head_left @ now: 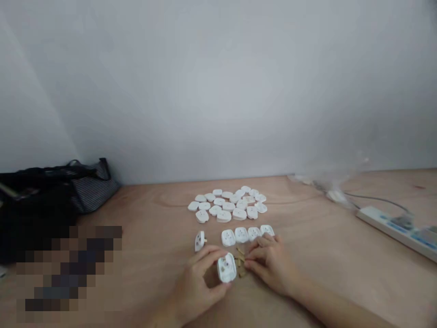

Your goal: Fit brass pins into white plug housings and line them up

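Observation:
My left hand grips a white plug housing by its edges, its hollow inside turned toward me. Brass-coloured bits sit within that housing. Just right of it, my right hand is closed in a pinch at a small heap of brass plug pins, its fingertips on a pin at the heap's right side. Behind the hands, several open white housings lie in a row, the rightmost partly covered by my right hand. One plug stands on its side beyond my left hand, a pin pointing right.
Farther back on the wooden table lies a cluster of white plug parts. A white power strip with a grey cable is at the right, near a clear plastic bag. A dark bag stands at the left.

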### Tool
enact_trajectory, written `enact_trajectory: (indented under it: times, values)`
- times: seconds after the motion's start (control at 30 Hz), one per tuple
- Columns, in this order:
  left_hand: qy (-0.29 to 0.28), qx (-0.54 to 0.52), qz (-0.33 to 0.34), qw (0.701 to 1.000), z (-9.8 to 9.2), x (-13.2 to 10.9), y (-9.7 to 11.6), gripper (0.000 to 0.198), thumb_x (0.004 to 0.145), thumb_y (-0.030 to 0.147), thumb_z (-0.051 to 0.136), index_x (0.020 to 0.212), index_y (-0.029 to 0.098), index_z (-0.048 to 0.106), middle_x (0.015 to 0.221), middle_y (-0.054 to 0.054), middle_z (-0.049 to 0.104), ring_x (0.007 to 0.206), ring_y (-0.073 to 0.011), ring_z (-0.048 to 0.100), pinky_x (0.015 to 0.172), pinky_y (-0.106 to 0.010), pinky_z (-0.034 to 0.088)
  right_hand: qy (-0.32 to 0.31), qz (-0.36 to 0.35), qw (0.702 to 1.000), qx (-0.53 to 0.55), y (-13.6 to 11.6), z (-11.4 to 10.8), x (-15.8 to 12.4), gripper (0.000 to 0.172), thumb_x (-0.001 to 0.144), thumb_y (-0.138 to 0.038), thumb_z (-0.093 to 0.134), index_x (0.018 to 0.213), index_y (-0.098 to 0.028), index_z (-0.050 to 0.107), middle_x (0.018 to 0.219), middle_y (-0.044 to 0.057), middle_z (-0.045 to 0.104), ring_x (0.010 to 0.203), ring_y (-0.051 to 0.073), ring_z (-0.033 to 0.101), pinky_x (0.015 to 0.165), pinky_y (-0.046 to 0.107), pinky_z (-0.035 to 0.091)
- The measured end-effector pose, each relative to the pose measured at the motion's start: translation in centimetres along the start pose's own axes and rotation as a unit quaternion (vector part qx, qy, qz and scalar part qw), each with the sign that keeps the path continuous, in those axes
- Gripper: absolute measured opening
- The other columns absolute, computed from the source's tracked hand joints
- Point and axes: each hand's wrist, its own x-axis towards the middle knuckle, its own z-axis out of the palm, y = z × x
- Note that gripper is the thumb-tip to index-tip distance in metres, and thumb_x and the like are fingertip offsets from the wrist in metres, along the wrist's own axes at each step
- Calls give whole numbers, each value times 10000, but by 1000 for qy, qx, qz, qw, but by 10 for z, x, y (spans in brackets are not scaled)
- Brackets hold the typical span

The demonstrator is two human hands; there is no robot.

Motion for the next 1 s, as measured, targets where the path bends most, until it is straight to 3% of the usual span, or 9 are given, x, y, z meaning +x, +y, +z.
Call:
enact_trajectory:
  times: [0.23, 0.33, 0.5, 0.7, 1.0]
  values:
    - [-12, -3, -8, 1000, 2, -2, 1, 496, 614, 106, 701, 1086, 230, 619, 1027, -46, 655, 941, -220, 631, 851, -311, 508, 4, 24, 999, 33, -3, 4, -2, 96, 778, -153, 631, 739, -240, 643, 785, -17, 659, 814, 198, 543, 753, 363, 317]
    - [-5, 1, 3, 1000, 1, -2, 2, 549, 619, 107, 685, 1143, 238, 581, 1053, -41, 660, 966, -222, 629, 870, -317, 502, 41, 29, 998, 45, -4, 4, -3, 103, 805, -135, 566, 785, -219, 623, 765, 4, 650, 785, 197, 542, 739, 360, 324]
    - [4, 6, -18, 1000, 3, -3, 1, 550, 607, 115, 679, 1131, 234, 563, 1051, -39, 671, 960, -232, 635, 875, -338, 503, 96, -39, 993, 55, -8, 0, -6, 149, 837, -140, 498, 845, -222, 621, 742, 18, 636, 746, 189, 527, 715, 351, 332]
    - [20, 20, -23, 999, 8, -5, -2, 606, 591, 126, 687, 1164, 242, 528, 1033, -35, 678, 936, -232, 647, 853, -333, 522, 60, -115, 990, 57, -18, -4, -9, 166, 846, -153, 501, 872, -259, 626, 781, -13, 691, 733, 179, 531, 719, 362, 324]
    - [22, 30, -8, 999, 7, -5, 1, 571, 590, 126, 685, 1138, 232, 566, 1045, -47, 685, 938, -235, 651, 852, -335, 529, 36, -141, 989, 28, -20, -3, -8, 221, 807, -126, 552, 914, -288, 657, 853, -17, 708, 777, 189, 541, 757, 390, 309]
